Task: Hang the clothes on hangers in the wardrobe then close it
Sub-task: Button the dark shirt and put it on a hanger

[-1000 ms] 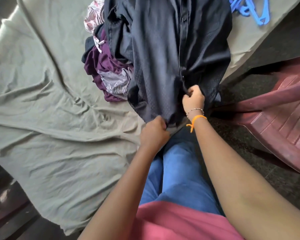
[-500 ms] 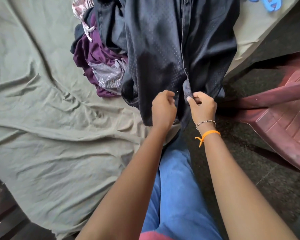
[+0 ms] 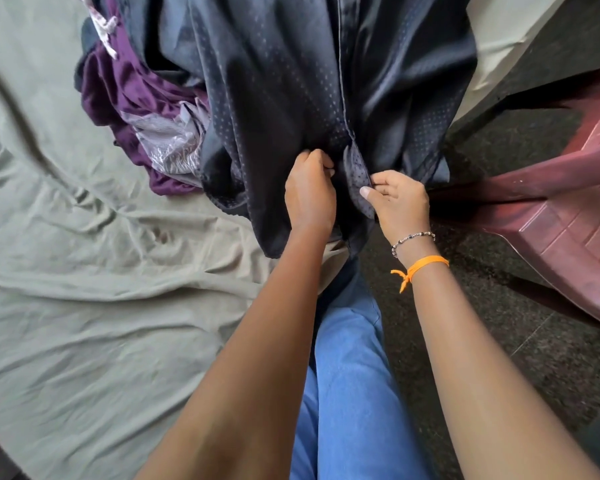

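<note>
Both hands pinching dark shirt [image 3: 291, 81] hem, left hand [image 3: 310, 195], right hand [image 3: 399, 202]

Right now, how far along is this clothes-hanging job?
Early, it seems. Nothing looks hung: no hanger or wardrobe is in view. In hand is the dark shirt on the bed sheet; the left hand and right hand each pinch one side of its open front near the hem. Left: hanging this shirt, then the purple garment and others heaped beside it, then closing the wardrobe.
</note>
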Demonstrator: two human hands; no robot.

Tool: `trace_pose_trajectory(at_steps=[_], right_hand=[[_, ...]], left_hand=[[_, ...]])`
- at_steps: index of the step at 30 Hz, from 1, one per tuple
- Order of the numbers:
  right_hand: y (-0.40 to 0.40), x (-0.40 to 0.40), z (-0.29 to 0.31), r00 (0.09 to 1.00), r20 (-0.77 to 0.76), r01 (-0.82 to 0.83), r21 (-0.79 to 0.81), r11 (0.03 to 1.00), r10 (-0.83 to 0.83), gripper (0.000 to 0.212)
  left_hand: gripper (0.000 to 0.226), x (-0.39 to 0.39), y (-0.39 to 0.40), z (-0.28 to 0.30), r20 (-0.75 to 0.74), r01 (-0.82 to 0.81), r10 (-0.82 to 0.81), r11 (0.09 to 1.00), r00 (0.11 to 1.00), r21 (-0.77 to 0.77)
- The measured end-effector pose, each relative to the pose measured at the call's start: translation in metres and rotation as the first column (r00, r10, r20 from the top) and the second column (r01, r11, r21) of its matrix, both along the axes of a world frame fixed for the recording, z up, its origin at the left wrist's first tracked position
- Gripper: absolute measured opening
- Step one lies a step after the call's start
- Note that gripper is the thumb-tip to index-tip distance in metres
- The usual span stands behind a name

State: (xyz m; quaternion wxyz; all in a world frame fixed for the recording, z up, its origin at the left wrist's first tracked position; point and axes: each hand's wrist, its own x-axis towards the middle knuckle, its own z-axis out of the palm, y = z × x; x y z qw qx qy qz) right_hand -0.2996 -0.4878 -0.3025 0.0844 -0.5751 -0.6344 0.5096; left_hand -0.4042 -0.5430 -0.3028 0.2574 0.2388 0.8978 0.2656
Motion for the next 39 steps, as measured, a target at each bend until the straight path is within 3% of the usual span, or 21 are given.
trace_pose_trajectory(at_steps=[4,7,12,21,28,33,39], right_hand=[[-0.006,-0.001,0.01,0.999,-0.029,-0.022,-0.02,1.0,0.021,0.014],[-0.016,-0.002,0.022,0.996,-0.089,0.012,-0.037,0.999,-0.015,0.014],[-0.034,-0.004,0.04,0.988,-0.144,0.064,0.013,0.998,-0.061,0.009],[-0.045,-0.01,0.059,0.991,-0.127,0.048,0.109,0.993,-0.034,0.006],[-0.044,-0.009,0.058,0.984,-0.167,0.058,0.002,0.998,-0.057,0.003],[-0.041,-0.01,0.057,0.961,-0.221,0.125,-0.179,0.976,-0.164,0.011],[-0.046,-0.016,0.055,0.974,-0.184,0.118,-0.067,0.991,-0.129,0.012]], left_hand=[[0.017,0.003,-0.015,0.015,0.149,-0.125,0.107,0.985,0.983,0.121],[0.011,0.011,-0.031,0.034,0.317,-0.261,0.209,0.957,0.925,0.129],[0.018,0.017,-0.047,0.054,0.45,-0.386,0.272,0.904,0.851,0.182],[0.021,0.016,-0.05,0.066,0.556,-0.437,0.261,0.875,0.789,0.208],[0.019,0.012,-0.051,0.063,0.653,-0.491,0.282,0.857,0.703,0.159],[0.011,0.003,-0.05,0.062,0.738,-0.481,0.265,0.872,0.621,0.092],[0.011,-0.005,-0.054,0.053,0.812,-0.394,0.177,0.916,0.557,0.071]])
